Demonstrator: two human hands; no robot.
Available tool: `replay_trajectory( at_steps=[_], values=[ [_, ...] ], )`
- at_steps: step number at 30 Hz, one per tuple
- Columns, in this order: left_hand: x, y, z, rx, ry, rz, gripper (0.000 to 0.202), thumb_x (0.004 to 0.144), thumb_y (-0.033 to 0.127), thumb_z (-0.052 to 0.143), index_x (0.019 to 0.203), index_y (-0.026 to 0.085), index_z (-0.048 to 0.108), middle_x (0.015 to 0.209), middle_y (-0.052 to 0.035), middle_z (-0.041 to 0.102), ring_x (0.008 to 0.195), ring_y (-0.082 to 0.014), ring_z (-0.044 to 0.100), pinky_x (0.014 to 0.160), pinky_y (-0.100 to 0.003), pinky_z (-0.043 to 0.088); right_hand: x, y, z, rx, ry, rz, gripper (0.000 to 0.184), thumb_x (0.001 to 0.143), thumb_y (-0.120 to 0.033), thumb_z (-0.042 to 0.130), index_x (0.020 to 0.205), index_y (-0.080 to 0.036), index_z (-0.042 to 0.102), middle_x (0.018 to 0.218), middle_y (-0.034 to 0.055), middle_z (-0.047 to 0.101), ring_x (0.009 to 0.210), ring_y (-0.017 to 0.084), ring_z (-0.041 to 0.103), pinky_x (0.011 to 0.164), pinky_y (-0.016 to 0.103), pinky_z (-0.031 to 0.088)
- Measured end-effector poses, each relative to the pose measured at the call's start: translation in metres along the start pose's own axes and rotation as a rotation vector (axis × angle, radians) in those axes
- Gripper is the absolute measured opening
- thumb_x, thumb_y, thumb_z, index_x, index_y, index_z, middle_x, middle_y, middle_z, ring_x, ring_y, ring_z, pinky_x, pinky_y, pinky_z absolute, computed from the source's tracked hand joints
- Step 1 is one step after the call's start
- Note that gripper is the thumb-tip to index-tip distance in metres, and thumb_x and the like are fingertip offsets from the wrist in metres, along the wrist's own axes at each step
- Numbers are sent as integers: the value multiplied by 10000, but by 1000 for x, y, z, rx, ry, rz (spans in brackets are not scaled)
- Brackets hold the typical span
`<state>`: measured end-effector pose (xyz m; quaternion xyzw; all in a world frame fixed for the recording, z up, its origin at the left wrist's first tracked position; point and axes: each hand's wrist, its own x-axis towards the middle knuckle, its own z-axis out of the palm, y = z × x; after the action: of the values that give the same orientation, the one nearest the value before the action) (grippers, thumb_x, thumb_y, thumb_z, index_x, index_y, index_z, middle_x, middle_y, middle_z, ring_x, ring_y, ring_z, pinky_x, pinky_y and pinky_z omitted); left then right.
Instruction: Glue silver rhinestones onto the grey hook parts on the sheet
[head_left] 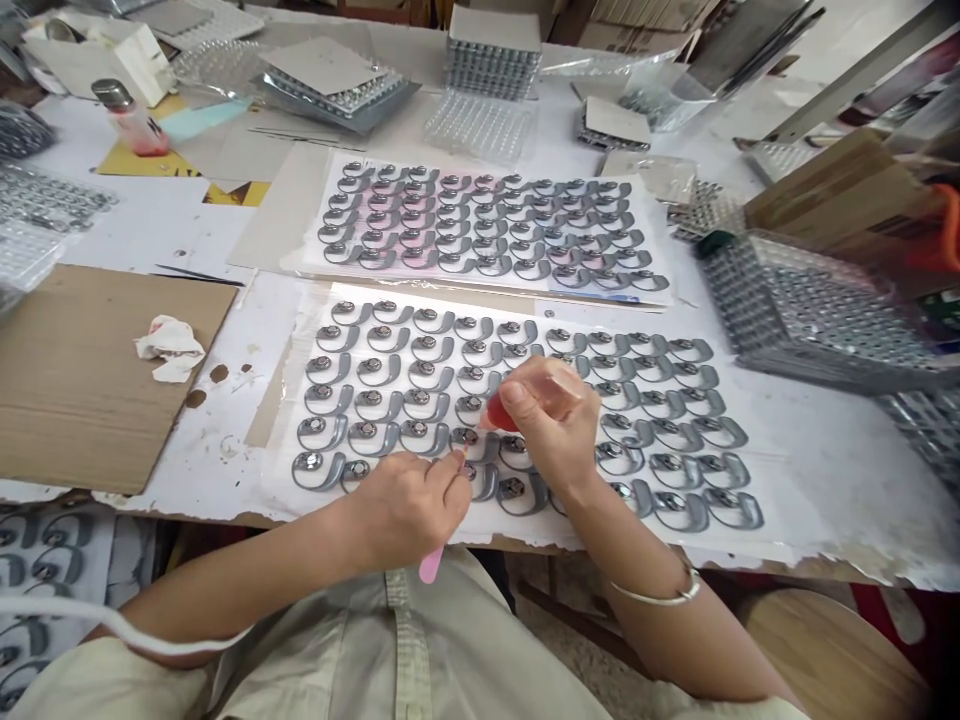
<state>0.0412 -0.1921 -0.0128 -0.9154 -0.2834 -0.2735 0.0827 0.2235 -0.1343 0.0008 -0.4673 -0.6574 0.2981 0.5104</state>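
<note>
While the grey curved pieces (439, 438) are lying in rows on the white sheet (780, 490), each bearing a shiny faceted disc, your left hand (420, 505) is curling palm-down, pinching a slim tool with a smooth pink handle (430, 566); your right hand (555, 425) is bending inward, clasping a translucent bottle of red liquid (501, 412), narrow nozzle pointing leftward.
</note>
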Motion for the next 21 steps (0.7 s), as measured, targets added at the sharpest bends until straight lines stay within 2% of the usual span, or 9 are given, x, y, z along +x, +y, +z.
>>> replay_trajectory(
  at_steps=[3, 11, 21],
  values=[
    [1, 2, 1, 27, 18, 18, 170, 874, 46, 456, 839, 69, 621, 920, -197, 727, 501, -176, 642, 383, -280, 502, 0, 1, 2, 14, -32, 9, 313, 857, -388, 650, 630, -188, 569, 583, -11, 579, 554, 116, 528, 539, 272, 416],
    [-3, 2, 5, 22, -16, 34, 155, 874, 45, 468, 874, 45, 623, 952, -223, 714, 526, -186, 654, 397, -287, 522, -2, 5, 3, -39, -62, 52, 319, 843, -412, 652, 637, -182, 576, 628, -1, 554, 598, 129, 527, 577, 291, 422],
    [0, 1, 2, 11, 2, 22, 201, 881, 41, 432, 833, 62, 625, 919, -207, 726, 488, -165, 628, 398, -276, 513, -3, 3, 4, 37, -63, 35, 269, 855, -320, 660, 637, -181, 587, 593, -16, 567, 542, 112, 536, 549, 283, 416]
  ],
)
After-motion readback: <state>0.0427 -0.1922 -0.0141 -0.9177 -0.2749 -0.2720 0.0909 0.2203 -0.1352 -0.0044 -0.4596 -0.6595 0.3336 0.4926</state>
